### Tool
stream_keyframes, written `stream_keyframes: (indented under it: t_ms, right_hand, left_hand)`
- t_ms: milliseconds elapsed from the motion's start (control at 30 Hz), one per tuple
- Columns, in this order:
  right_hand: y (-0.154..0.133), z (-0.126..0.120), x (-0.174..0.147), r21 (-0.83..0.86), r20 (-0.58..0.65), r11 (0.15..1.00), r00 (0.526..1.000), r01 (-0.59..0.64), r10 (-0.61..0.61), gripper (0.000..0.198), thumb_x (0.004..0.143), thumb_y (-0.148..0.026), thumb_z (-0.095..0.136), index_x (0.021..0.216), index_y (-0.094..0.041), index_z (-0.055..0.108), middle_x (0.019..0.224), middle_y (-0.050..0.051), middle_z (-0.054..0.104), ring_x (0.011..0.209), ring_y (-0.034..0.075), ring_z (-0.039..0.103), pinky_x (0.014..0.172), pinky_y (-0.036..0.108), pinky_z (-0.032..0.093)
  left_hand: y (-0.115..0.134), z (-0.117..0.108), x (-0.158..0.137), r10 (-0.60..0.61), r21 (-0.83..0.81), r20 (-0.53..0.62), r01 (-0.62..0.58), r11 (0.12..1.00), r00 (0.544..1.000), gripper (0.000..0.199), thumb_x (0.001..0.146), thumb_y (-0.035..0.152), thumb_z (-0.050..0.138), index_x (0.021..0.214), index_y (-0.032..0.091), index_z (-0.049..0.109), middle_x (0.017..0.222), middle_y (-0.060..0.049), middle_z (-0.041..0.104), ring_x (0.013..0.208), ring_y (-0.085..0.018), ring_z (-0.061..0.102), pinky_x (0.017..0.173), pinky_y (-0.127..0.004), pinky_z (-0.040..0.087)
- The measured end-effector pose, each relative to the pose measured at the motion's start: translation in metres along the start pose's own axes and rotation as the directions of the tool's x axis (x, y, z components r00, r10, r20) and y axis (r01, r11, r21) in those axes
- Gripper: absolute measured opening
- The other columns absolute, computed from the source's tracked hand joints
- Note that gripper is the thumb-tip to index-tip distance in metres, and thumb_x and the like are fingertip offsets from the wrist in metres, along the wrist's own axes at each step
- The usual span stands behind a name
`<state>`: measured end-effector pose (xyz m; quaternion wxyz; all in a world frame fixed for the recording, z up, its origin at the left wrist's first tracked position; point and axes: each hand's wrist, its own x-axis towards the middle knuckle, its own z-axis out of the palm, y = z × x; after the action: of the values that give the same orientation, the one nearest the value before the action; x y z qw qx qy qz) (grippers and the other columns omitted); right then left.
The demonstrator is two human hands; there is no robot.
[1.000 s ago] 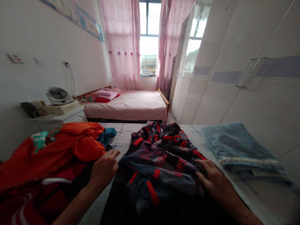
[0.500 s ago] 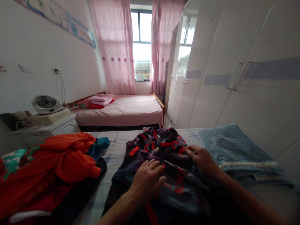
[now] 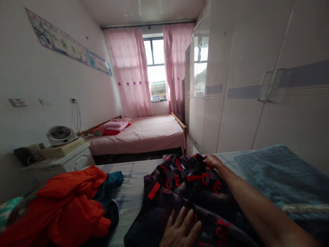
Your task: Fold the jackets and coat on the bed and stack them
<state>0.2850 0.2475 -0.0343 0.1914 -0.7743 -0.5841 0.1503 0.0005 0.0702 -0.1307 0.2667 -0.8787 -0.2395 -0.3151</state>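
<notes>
A dark patterned jacket [image 3: 164, 195] with red letters and a front zipper lies spread on the bed in front of me, its collar end pointing away. My left hand [image 3: 181, 229] rests on the front of the jacket, palm down with the fingers apart. At the far right of the collar, my right hand [image 3: 212, 160] has its fingers closed on the jacket's edge; the fingertips are partly hidden. Folded blue denim [image 3: 280, 175] lies to the right of the jacket. On the left is a heap with an orange garment [image 3: 74, 202] on top.
The garments lie on a pale checked bed sheet [image 3: 133, 171]. Beyond stands a pink-covered bed [image 3: 154, 132] below a curtained window. A small fan [image 3: 61, 134] sits on a white cabinet [image 3: 82, 159] at left. White wardrobes [image 3: 239, 120] line the right side.
My view has tilted up, so the room sits lower in the picture. My right hand has moved from the jacket's shoulder up to its collar. My left hand has slid nearer to me.
</notes>
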Motion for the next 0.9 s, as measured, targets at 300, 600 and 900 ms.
stream_keyframes:
  t_ms: [300,600,900]
  right_hand:
    - [-0.053,-0.023,-0.008,0.452,-0.311,0.864,0.947,0.224,-0.083,0.027,0.090,-0.035,0.046,0.107,-0.019,0.058,0.105,0.005,0.063,0.091,0.017,0.060,0.078,0.032,0.049]
    - [-0.077,-0.052,-0.076,0.719,-0.194,0.580,0.912,0.384,-0.362,0.024,0.078,-0.027,0.042,0.092,-0.018,0.059,0.095,0.007,0.070,0.083,0.018,0.066,0.072,0.032,0.053]
    - [-0.099,0.017,-0.039,0.432,-0.156,0.878,0.976,0.208,-0.155,0.033,0.086,-0.035,0.057,0.111,-0.015,0.057,0.115,0.009,0.059,0.103,0.021,0.057,0.090,0.043,0.046]
  left_hand:
    - [0.000,-0.018,0.011,-0.004,-0.056,0.180,0.014,0.998,0.984,0.059,0.082,0.066,0.038,0.125,0.029,0.052,0.121,-0.004,0.063,0.105,-0.026,0.062,0.080,-0.037,0.051]
    - [0.003,-0.044,0.023,-0.067,-0.278,0.534,0.250,0.927,0.843,0.056,0.086,0.058,0.039,0.135,0.031,0.040,0.139,-0.008,0.046,0.124,-0.035,0.045,0.091,-0.057,0.046]
    - [0.001,-0.040,0.023,-0.056,-0.249,0.493,0.201,0.947,0.869,0.057,0.084,0.058,0.042,0.135,0.031,0.039,0.138,-0.008,0.048,0.121,-0.033,0.049,0.089,-0.053,0.049]
